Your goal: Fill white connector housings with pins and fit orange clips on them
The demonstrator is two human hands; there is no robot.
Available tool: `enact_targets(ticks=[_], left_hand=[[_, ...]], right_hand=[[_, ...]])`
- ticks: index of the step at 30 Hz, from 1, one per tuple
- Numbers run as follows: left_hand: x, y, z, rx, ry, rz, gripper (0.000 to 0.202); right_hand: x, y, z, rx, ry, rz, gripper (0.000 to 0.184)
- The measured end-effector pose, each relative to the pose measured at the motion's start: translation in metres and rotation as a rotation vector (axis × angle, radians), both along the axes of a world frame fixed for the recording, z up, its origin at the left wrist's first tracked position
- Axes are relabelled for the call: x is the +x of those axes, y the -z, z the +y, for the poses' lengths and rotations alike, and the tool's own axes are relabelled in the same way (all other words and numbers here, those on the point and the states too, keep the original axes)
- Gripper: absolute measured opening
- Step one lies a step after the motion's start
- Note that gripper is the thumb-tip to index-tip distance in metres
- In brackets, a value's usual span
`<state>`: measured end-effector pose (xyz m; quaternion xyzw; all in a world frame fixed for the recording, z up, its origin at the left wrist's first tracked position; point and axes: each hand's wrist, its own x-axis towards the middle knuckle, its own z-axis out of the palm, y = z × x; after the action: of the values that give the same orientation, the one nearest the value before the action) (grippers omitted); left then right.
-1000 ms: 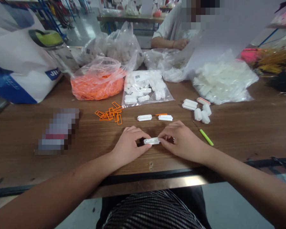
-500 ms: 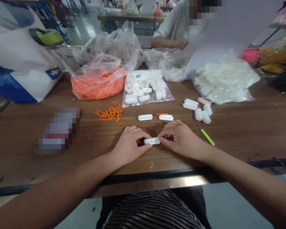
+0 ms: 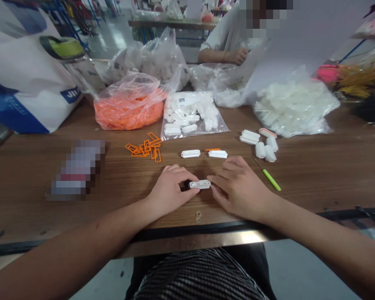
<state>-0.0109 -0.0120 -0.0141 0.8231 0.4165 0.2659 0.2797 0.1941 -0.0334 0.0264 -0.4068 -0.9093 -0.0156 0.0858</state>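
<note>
A small white plastic connector (image 3: 199, 184) lies just above the brown table (image 3: 315, 175), pinched at its left end by my left hand (image 3: 170, 189). My right hand (image 3: 239, 185) touches its right end with the fingertips; the fingers are curled close together. Beyond them on the table lie two more white connectors (image 3: 190, 153) (image 3: 218, 154), the second with an orange strip along its top. To the left is a small heap of loose orange clips (image 3: 146, 148).
A clear bag of orange clips (image 3: 129, 109), a flat bag of white parts (image 3: 189, 114) and a big bag of white parts (image 3: 295, 106) line the back. White pieces (image 3: 264, 146) and a green stick (image 3: 271, 180) lie right. A person sits opposite.
My right hand has turned slightly and its fingers have spread a little over the connector's right end. The left hand and the connector stay where they were.
</note>
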Motion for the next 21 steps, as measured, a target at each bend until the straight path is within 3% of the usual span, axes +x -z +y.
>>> enact_targets(ticks=[9,13,17,21], left_hand=[[0.001,0.001,0.001,0.031,0.001,0.002,0.008],[-0.001,0.003,0.002,0.043,0.009,-0.002,0.008],[-0.003,0.003,0.002,0.03,0.008,-0.013,0.01],[-0.003,0.003,0.002,0.02,0.015,-0.009,0.009]], right_hand=[[0.002,0.012,-0.004,0.073,-0.063,0.056,0.026],[0.0,0.007,0.0,-0.004,-0.044,0.064,0.026],[0.028,-0.001,0.01,-0.156,0.13,0.24,0.02],[0.076,-0.002,0.015,-0.34,0.339,0.222,0.018]])
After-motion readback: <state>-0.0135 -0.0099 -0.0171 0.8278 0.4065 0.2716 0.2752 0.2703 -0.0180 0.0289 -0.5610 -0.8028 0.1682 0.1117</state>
